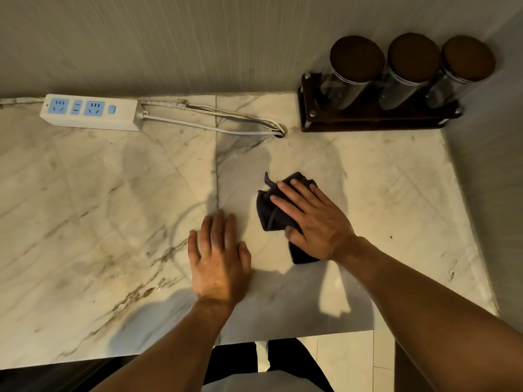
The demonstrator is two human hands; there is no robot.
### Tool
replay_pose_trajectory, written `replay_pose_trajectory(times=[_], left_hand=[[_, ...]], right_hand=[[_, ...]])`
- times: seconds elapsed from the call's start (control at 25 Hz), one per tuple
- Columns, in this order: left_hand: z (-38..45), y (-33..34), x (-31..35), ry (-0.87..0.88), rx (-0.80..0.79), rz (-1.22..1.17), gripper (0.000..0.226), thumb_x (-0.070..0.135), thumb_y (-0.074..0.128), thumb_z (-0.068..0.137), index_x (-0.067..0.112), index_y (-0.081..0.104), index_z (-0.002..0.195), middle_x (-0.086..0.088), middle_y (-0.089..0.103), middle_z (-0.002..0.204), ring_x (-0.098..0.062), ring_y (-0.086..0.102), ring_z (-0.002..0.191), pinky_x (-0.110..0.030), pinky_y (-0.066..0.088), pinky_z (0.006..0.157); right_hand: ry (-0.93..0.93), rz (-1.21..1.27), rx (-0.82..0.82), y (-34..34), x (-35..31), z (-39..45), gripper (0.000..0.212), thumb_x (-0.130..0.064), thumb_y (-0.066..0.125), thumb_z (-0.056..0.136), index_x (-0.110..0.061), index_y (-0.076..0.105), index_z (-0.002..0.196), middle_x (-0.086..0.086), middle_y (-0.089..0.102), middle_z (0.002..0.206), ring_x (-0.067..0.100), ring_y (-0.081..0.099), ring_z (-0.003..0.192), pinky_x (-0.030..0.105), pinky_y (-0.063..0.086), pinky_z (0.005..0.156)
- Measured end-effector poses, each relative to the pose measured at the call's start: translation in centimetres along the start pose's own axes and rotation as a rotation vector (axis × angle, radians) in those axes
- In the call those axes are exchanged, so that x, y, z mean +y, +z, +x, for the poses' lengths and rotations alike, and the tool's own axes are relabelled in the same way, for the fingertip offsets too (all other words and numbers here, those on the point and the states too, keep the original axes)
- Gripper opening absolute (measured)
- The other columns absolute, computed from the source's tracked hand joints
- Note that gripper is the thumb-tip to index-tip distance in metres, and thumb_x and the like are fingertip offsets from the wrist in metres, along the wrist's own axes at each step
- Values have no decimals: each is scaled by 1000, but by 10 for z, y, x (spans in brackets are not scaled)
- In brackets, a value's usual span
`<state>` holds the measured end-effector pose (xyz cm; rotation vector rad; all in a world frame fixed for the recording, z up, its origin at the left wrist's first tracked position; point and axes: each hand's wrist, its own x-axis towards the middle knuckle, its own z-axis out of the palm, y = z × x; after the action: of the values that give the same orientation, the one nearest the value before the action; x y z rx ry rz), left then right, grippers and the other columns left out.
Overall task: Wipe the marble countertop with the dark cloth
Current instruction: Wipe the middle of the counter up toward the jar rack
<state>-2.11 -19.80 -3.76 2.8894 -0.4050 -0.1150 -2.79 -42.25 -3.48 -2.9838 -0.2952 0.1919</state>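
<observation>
The dark cloth (268, 213) lies bunched on the white, grey-veined marble countertop (113, 193), right of centre. My right hand (311, 219) presses flat on top of the cloth, fingers spread and pointing up-left, thumb curled at its lower edge; part of the cloth sticks out below my palm. My left hand (219, 256) rests palm down on the bare marble just left of the cloth, fingers apart, holding nothing.
A white power strip (90, 111) with blue sockets lies at the back left, its cables (212, 120) running right into a hole in the counter. A dark wooden rack (368, 120) with three lidded glass jars stands at the back right. The counter's front edge is near my body.
</observation>
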Motion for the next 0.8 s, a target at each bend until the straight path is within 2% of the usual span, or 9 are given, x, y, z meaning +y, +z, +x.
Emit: replay_pose_trajectory(times=[0.36,0.6,0.8], left_hand=[[0,1,-1,17,-32,22,57,34,40,90,11,43,142,-14,44,148,-33,31,140,-53,19,116],[1,1,0,1,-89,59,60,38,35,90,12,39,145,-13,40,150,-33,30,142,-52,15,116],[2,-2,1,-10,-118,66,61,38,34,90,13,37,145,-12,38,152,-32,29,142,-53,18,115]], right_hand=[[115,0,50,-4,21,40,66,-43,37,86,-25,27,149,3,21,159,24,14,147,46,13,118],[409,50,84,-1,29,67,66,-47,28,89,-29,16,150,2,12,161,24,5,147,43,5,119],[658,108,136,2,22,77,64,-46,23,90,-28,12,151,3,9,162,26,3,147,44,0,118]])
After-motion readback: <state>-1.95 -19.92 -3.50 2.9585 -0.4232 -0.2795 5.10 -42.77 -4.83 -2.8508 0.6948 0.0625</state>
